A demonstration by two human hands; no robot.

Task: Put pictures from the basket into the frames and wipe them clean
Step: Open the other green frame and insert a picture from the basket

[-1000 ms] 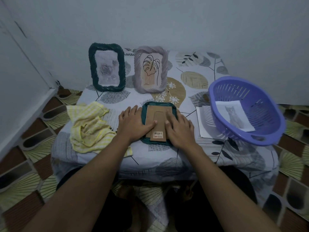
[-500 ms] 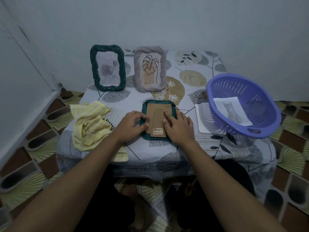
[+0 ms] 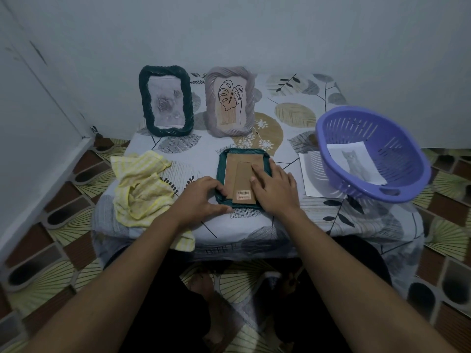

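Yellow cloth [image 3: 139,186] is bunched at the table's left edge. My left hand [image 3: 204,197] has its fingers curled round the lower-left corner of the green frame [image 3: 243,151], which lies face down mid-table. Right hand [image 3: 276,192] is flat, fingers straight, pressing the cardboard back [image 3: 243,174]. Purple basket [image 3: 382,133] sits far right with the cat picture [image 3: 356,163] inside.

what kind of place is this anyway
Probably a corner of a home: a low table under a leaf-print cloth, patterned floor tiles, and plain painted walls meeting at the left.
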